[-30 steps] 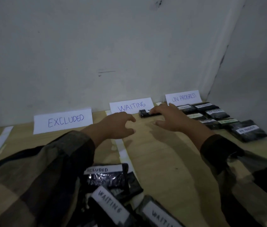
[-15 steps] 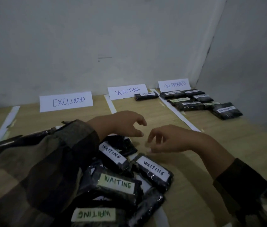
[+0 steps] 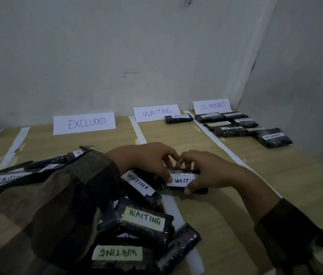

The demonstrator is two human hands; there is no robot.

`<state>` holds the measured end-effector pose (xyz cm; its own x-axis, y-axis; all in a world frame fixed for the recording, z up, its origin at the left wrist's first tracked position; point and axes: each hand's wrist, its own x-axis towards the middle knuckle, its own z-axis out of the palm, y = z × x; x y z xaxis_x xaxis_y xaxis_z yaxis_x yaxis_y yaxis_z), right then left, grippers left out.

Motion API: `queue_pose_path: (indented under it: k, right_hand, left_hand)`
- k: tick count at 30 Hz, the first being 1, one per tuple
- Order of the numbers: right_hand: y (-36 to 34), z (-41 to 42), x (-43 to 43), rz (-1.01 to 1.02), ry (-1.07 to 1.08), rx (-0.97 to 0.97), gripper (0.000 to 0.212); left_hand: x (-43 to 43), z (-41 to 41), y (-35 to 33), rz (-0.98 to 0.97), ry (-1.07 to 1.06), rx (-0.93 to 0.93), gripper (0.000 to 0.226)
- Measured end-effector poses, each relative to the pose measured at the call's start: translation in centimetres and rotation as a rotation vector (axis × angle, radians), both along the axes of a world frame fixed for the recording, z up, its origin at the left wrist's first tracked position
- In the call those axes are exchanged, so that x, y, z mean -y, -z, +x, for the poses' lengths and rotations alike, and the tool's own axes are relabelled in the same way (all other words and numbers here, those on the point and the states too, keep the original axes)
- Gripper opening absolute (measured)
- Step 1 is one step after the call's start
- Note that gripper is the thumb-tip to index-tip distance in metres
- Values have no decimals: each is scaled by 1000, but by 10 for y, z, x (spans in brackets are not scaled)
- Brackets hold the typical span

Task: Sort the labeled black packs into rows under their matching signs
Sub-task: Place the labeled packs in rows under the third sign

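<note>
Under ON PROGRESS sign (image 3: 212,106): about seven packs (image 3: 242,127), rowed. Under WAITING sign (image 3: 156,112): one pack (image 3: 178,118). Under EXCLUDED sign (image 3: 84,123): none. Unsorted pile (image 3: 136,221) near front. Left hand (image 3: 146,159) and right hand (image 3: 212,171) both closed on one WAITING pack (image 3: 182,180), at pile's edge.

The worktop (image 3: 206,225) is pale tan wood, crossed by white paper strips (image 3: 138,132). Three white signs (image 3: 84,123) at 12 o'clock carry blue handwriting. The packs (image 3: 178,118) are glossy black with white labels lettered in black; two (image 3: 143,219) at 6 o'clock bear pale yellow-green labels lettered in green. The sleeves (image 3: 47,205) are plaid, olive-brown and black. The wall (image 3: 117,56) is grey-white.
</note>
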<state>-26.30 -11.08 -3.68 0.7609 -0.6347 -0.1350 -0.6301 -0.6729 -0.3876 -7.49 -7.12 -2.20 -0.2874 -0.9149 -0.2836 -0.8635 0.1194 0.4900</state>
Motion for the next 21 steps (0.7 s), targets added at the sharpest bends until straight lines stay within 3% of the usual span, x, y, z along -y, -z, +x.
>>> queue_pose_path:
  k: [7,13,16,21]
  right_hand:
    - [0,6,9,-178,36,218,71]
    - [-2,23,20,-309,-34,269,68]
    - [-4,37,27,-335,-53,271,68]
    - [-2,63,56,-404,-24,196,71]
  left_hand:
    - [2,16,-11,-19,-204,-229,40]
    - [3,45,-14,-18,-338,-341,18]
    - [4,55,-15,-68,-369,-305,24]
    - [8,74,-14,-216,-386,-40,57]
